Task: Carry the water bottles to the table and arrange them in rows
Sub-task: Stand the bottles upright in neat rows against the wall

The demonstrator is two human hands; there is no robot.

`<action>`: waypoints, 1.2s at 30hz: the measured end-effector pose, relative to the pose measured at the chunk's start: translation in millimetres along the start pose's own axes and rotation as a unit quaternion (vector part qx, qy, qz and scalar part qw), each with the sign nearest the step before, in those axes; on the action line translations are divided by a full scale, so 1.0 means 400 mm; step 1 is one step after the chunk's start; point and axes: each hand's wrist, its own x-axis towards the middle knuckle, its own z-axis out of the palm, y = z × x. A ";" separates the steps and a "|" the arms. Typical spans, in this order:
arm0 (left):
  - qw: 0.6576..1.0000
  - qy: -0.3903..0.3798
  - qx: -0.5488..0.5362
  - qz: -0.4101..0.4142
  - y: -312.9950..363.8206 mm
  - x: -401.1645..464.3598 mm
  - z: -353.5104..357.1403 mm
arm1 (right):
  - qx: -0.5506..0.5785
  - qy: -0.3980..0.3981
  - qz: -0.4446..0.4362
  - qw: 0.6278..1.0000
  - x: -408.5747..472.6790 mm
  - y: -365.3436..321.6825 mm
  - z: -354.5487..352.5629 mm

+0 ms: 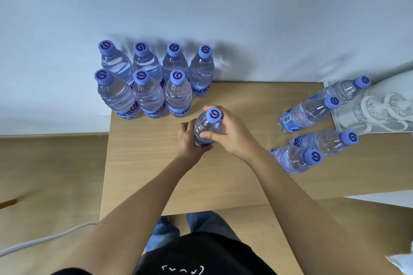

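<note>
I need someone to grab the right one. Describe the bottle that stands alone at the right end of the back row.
Start at the wooden table and go to its far left corner by the white wall, where upright bottles form two rows. The back-row end bottle is the rightmost of the four along the wall. Unlike its three neighbours, it has no bottle standing in front of it.
</note>
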 end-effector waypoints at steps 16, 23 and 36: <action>0.966 0.213 -0.106 -0.097 0.032 0.094 0.092 | -0.042 -0.017 -0.047 0.998 0.140 0.011 -0.055; 0.945 0.262 -0.130 -0.148 0.058 0.141 0.118 | -0.084 0.004 -0.090 0.992 0.189 -0.002 -0.080; 0.928 0.297 -0.149 -0.167 0.074 0.167 0.149 | -0.105 0.009 -0.125 0.987 0.223 0.018 -0.087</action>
